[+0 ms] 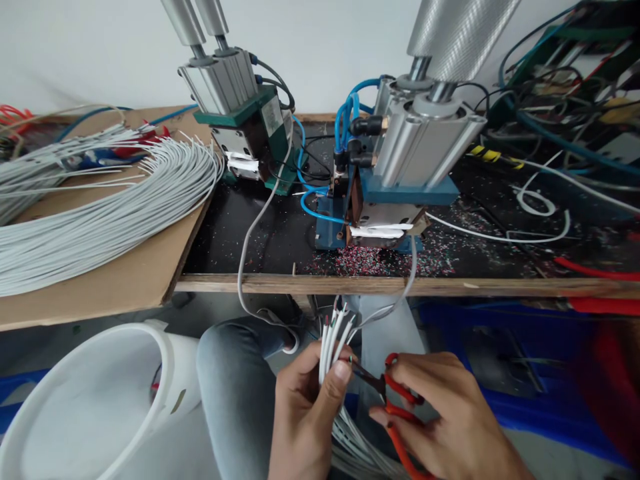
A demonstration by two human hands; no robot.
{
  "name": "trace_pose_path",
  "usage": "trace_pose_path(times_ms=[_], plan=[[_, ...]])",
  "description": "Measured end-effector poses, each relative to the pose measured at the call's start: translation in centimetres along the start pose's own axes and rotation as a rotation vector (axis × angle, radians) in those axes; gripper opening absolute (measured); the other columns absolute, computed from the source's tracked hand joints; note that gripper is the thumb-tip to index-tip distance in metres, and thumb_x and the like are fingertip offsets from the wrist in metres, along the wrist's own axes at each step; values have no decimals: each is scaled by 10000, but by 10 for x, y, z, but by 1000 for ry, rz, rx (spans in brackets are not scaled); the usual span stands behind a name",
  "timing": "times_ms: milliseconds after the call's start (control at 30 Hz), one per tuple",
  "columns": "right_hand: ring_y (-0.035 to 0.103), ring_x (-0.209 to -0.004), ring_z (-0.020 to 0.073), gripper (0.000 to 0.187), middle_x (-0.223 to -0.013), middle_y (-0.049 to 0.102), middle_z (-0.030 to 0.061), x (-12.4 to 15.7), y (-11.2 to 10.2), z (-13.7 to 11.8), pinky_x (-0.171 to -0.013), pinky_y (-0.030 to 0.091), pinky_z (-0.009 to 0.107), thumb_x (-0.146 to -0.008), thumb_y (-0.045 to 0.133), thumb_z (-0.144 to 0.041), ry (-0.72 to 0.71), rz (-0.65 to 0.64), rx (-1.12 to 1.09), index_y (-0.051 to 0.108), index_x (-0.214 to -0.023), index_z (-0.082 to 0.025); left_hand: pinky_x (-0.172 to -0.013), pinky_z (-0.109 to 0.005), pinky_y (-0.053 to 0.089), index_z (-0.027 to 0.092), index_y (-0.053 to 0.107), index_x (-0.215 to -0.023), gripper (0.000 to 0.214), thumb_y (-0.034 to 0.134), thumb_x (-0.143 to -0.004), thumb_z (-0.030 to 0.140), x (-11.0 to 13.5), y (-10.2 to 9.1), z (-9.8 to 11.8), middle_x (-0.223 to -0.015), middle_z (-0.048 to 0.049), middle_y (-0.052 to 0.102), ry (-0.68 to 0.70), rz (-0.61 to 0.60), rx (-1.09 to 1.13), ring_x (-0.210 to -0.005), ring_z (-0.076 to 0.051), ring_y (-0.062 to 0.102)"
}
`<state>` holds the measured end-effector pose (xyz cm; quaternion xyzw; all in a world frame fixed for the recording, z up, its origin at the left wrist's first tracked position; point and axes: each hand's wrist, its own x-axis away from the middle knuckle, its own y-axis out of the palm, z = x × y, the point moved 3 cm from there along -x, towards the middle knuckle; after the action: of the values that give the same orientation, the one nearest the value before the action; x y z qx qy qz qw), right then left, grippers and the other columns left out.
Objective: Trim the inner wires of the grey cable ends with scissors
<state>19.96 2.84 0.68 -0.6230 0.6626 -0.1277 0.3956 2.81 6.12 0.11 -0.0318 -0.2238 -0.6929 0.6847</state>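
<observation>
My left hand [310,407] is closed around a bundle of white cables [330,340], whose cut ends point up and show small coloured cores. The rest of the bundle hangs below the hand, over my lap. In my right hand [440,400] is a pair of red-handled scissors [395,410], with fingers around the handles. The dark blades reach left to the bundle, close to my left thumb. A cable end with a green core shows at the blade tips; whether the blades touch it I cannot tell.
A blue pneumatic machine [410,193] and a green one [245,127] stand on the black bench [220,233]. Coloured scraps lie around the blue one. Coiled white cables [125,213] rest on cardboard [165,267] at left. A white bucket [175,347] stands lower left, a blue crate [480,400] lower right.
</observation>
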Motion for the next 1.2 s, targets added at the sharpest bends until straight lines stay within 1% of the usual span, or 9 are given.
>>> trace_pose_path(times_ms=[233,333,433,600,767,900,1000,1100,1200], plan=[[537,-423,177,238,-539,531,-79,3,3,-1,-447,440,351,-850,670,-366,50,-53,-17,469,-737,-306,-610,-239,406,231,818,-787,285,863,-761,510,1,-2,0,-597,49,536,29,48,-21,-559,-110,384],[532,-420,183,200,-536,539,-76,4,4,-2,-449,445,351,-831,677,-364,48,-53,3,501,-746,-318,-670,-260,455,250,830,-769,260,876,-739,504,2,0,4,-671,18,633,57,77,-33,-635,-149,503],[557,-431,186,191,-543,554,-80,3,3,-2,-455,459,352,-815,698,-340,22,-61,31,513,-769,-324,-703,-266,462,272,836,-769,221,872,-748,489,2,1,8,-745,5,696,100,76,-52,-710,-177,568],[602,-474,173,230,-588,590,-76,-4,-3,1,-470,464,362,-887,664,-383,-103,-82,119,477,-785,-297,-646,-247,412,258,821,-776,221,841,-792,478,1,0,10,-701,20,657,102,27,-86,-666,-152,513],[656,-533,188,198,-660,686,-23,-13,-11,6,-502,495,371,-938,623,-410,-291,-64,244,548,-818,-271,-630,-260,404,235,813,-774,270,828,-801,503,-1,-3,8,-638,28,595,66,-19,-82,-588,-129,421],[682,-580,185,164,-698,720,-1,-19,-14,8,-524,496,354,-927,651,-366,-387,-85,303,583,-833,-250,-599,-251,384,239,827,-805,269,835,-798,507,-3,-5,7,-619,38,574,45,-43,-58,-535,-100,352],[684,-601,179,158,-711,722,1,-23,-15,9,-524,476,341,-908,682,-339,-421,-110,323,586,-831,-241,-626,-253,404,243,835,-813,267,840,-793,509,-3,-5,7,-620,28,586,58,-33,-63,-575,-117,426],[674,-601,169,165,-719,723,-1,-26,-15,9,-525,467,339,-921,669,-346,-430,-113,314,586,-832,-236,-665,-266,429,235,831,-800,267,838,-796,502,-3,-5,8,-664,5,637,71,-15,-80,-641,-146,499],[656,-588,158,198,-692,693,-24,-28,-14,9,-531,472,341,-935,650,-386,-418,-134,285,578,-825,-238,-649,-265,414,221,812,-799,244,806,-840,461,-3,-5,8,-706,-1,660,96,-58,-133,-663,-151,507]])
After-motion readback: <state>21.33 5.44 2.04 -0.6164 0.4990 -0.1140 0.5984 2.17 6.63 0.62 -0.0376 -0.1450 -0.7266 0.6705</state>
